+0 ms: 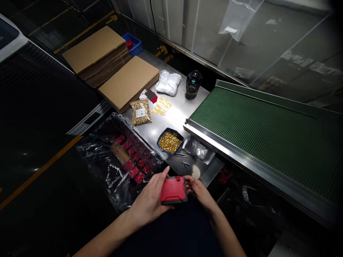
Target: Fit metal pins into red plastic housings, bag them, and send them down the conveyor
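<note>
A flat red plastic case (173, 189) with a dark grey rim is held low in front of my body. My left hand (150, 196) grips it from the left, thumb along its upper left edge and fingers beneath. My right hand (199, 192) has curled fingers at the case's upper right corner; its fingertips are partly hidden. Just beyond the case, a blue tray (158, 143) full of small brass-coloured parts (170, 142) sits on the metal table (171, 119). Tweezers (183, 155) lie beside that tray.
At left, a plastic-lined box (107, 160) contains several red cases (135, 164). Farther back are stacked cardboard sheets (131, 80), a bag of brass parts (141, 112), yellow stickers (161, 106), a white plastic packet (168, 82) and a dark bottle (193, 85). A green conveyor (254, 132) borders the right.
</note>
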Demonstrator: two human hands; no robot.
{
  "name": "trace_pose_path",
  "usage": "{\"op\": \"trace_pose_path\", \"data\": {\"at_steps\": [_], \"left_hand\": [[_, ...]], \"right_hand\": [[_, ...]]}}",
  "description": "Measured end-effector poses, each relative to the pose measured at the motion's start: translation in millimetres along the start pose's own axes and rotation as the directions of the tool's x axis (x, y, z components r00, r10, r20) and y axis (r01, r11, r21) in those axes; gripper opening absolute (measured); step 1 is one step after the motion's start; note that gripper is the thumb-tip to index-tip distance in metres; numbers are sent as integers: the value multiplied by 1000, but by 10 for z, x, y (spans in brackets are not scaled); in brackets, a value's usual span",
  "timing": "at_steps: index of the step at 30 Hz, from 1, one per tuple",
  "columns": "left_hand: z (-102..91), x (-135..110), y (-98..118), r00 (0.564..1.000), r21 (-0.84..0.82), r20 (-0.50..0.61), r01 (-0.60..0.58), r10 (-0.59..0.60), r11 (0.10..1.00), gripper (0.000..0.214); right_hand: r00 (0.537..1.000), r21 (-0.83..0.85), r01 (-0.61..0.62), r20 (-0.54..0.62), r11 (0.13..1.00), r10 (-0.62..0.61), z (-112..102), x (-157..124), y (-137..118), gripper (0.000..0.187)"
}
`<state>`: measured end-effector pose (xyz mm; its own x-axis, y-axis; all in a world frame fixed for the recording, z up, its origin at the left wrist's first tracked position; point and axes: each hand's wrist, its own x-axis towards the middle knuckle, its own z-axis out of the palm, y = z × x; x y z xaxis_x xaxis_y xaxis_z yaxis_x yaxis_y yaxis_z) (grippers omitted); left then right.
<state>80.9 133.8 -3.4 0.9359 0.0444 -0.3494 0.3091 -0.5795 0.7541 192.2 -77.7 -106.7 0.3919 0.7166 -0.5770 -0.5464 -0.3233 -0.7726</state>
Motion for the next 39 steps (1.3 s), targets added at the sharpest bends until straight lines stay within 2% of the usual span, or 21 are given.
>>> {"op": "trace_pose_path", "data": {"at_steps": [3,5,6,7,8,9,10,11,13,14,15,16,19,21,23,26,29,31,33,36,39], "left_hand": [[3,142,-113,998,-106,57,-18,24,994,113],[46,292,-200,990,-313,138,45,-1,949,102],[90,369,-249,978,-468,206,140,-47,873,97],[151,441,-301,952,-607,290,260,-95,751,93],[228,503,-354,915,-705,379,380,-134,599,87],[318,551,-409,874,-755,460,477,-155,451,78],[419,585,-460,839,-772,519,541,-160,334,69],[527,605,-507,815,-775,558,579,-158,252,63],[750,605,-573,787,-778,600,616,-147,123,64],[862,587,-589,776,-778,615,626,-143,53,69],[973,560,-590,768,-777,625,630,-142,-10,75],[1085,525,-579,763,-776,629,627,-146,-65,80],[1419,398,-487,764,-787,616,589,-190,-183,92],[1632,312,-397,767,-801,598,556,-233,-223,97],[1821,233,-308,766,-814,580,529,-277,-240,99],[2042,122,-243,755,-832,555,497,-349,-246,101],[2208,-2,-321,727,-858,513,457,-456,-236,101],[2314,-107,-434,690,-879,470,424,-551,-218,87],[2437,-228,-552,632,-893,428,408,-646,-192,63],[2658,-409,-660,542,-891,390,425,-744,-158,40],[2858,-537,-670,488,-877,367,465,-792,-120,40]], "right_hand": [[991,127,30,128,992,-46,141,-155,-235,68],[989,133,51,132,990,-68,117,-204,-244,69],[995,64,40,83,997,-45,50,-218,-186,68],[1000,-41,3,-8,999,-3,-58,-232,-86,68],[990,-158,-64,-131,985,43,-203,-253,47,69],[956,-282,-158,-285,946,75,-379,-285,205,70],[899,-362,-254,-430,897,81,-577,-330,375,70],[839,-409,-338,-540,848,74,-787,-386,547,67],[737,-472,-473,-675,744,41,-1214,-497,862,58],[712,-511,-518,-702,686,16,-1421,-532,997,52],[707,-557,-547,-707,625,-11,-1622,-540,1115,49],[722,-607,-554,-691,569,-33,-1815,-515,1221,48],[828,-763,-473,-556,441,-75,-2318,-241,1484,52],[891,-845,-381,-444,375,-98,-2560,5,1627,52],[935,-903,-290,-338,317,-108,-2709,176,1726,48],[980,-957,-158,-182,243,-84,-2748,176,1749,43],[999,-980,31,29,196,-14,-2611,-53,1619,40],[979,-964,179,194,195,61,-2473,-233,1485,41],[936,-933,288,322,217,143,-2312,-378,1357,37],[900,-928,299,352,224,258,-1995,-499,1248,17],[904,-959,207,262,191,337,-1633,-531,1249,10]]}}
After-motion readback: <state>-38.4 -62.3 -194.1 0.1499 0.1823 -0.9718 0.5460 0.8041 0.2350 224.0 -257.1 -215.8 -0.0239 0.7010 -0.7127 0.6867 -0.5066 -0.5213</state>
